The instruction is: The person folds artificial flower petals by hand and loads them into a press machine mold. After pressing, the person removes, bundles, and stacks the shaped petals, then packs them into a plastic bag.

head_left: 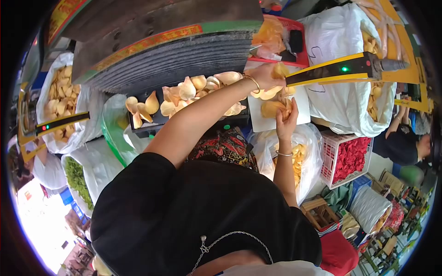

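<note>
My left hand (263, 76), a gold bangle at its wrist, reaches across and has its fingers closed around cream-yellow artificial petals (267, 94); its fingertips are partly hidden. Just below it, my right hand (287, 117) pinches an orange-yellow petal (272, 109) between thumb and fingers. Both hands are over a white board (300, 110). To the left, more curved petals (188, 88) lie heaped along a dark tray at the foot of a ridged metal machine (184, 53). A smaller group of petals (145, 109) sits at the tray's left end.
Yellow-edged bars (331, 70) (62, 123) jut in from both sides. White sacks (334, 41) stand right, and a petal-filled sack (50, 96) left. Below the board are a clear bag (262, 145) and a crate (327, 158) of red petals. A red basket (301, 26) sits behind.
</note>
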Motion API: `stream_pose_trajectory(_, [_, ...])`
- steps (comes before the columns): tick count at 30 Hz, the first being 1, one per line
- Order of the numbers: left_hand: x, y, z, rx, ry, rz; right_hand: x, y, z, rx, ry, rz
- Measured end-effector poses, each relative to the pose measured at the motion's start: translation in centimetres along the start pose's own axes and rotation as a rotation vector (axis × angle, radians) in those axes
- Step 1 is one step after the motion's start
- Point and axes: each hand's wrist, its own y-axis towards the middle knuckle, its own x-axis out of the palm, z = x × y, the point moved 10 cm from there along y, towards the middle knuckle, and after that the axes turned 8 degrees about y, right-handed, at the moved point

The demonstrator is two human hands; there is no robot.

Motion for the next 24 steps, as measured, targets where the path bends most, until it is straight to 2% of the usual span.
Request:
stream_pose_trajectory(3, [-4.8, -4.6, 3.5, 0.12, 0.304, 0.527, 0.0, 0.1, -0.8, -0.018, -0.034, -0.009])
stream_pose_trajectory(4, [-5.3, -6.6, 3.9, 0.102, 0.311, 0.537, 0.0, 0.4, -1.2, -0.028, -0.051, -0.016])
stream_pose_trajectory(6, [-7.5, -13.2, 5.8, 0.225, 0.247, 0.45, -1.0, 0.3, -3.1, -0.11, -0.121, 0.007])
stream_pose_trajectory(8, [-10.2, -19.5, 3.6, 0.182, 0.209, 0.486, -1.5, -0.9, -6.4, -0.194, -0.175, 0.03])
stream_pose_trajectory(10, [-13.4, -25.9, -1.6, 0.059, 0.28, 0.579, -3.3, -2.0, -10.6, -0.319, -0.3, 0.178])
stream_pose_trajectory(11, [-15.2, -29.2, -5.4, -0.109, 0.325, 0.612, -2.4, -1.7, -11.4, -0.321, -0.288, 0.169])
stream_pose_trajectory(12, [-16.7, -31.7, -7.7, -0.274, 0.362, 0.636, -0.1, -1.7, -12.1, -0.322, -0.219, 0.024])
stream_pose_trajectory(13, [-17.2, -32.8, -8.7, -0.277, 0.358, 0.635, 2.5, -1.8, -13.1, -0.324, -0.155, -0.118])
stream_pose_trajectory(16, [-19.4, -34.3, -8.9, -0.308, 0.466, 0.654, 11.8, -0.7, -19.0, -0.309, 0.01, -0.411])
stream_pose_trajectory(20, [-20.2, -31.9, -8.8, -0.193, 0.564, 0.739, 24.4, -0.3, -22.1, -0.564, -0.154, -0.627])
stream_pose_trajectory(22, [-20.6, -29.5, -7.6, -0.127, 0.551, 0.777, 27.7, 0.0, -21.5, -0.535, -0.221, -0.639])
stream_pose_trajectory(24, [-19.2, -26.6, -11.7, -0.602, 0.584, 0.371, 29.8, 0.7, -20.3, -0.458, -0.343, -0.655])
